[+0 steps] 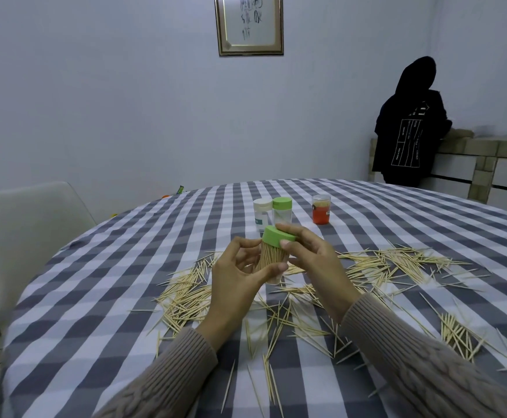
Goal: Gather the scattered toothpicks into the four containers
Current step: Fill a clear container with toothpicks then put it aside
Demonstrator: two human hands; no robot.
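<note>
A clear container (pixel 271 260) packed with toothpicks is held tilted above the table. My left hand (pixel 234 276) grips its body, thumb across the front. My right hand (pixel 309 254) pinches its green lid (pixel 277 236), which sits on the top. Farther back stand a white-lidded container (pixel 261 214), a green-lidded clear one (pixel 282 212) and a clear container with an orange label (pixel 321 210) that has no lid. Scattered toothpicks (pixel 397 262) lie across the checked tablecloth in front of me and to both sides of me.
The round table (pixel 95 297) wears a grey-and-white checked cloth. A pale chair (pixel 25 230) stands at its left edge. A person in black (pixel 409 128) stands at the back right by a stone counter. A framed picture (pixel 249 24) hangs on the wall.
</note>
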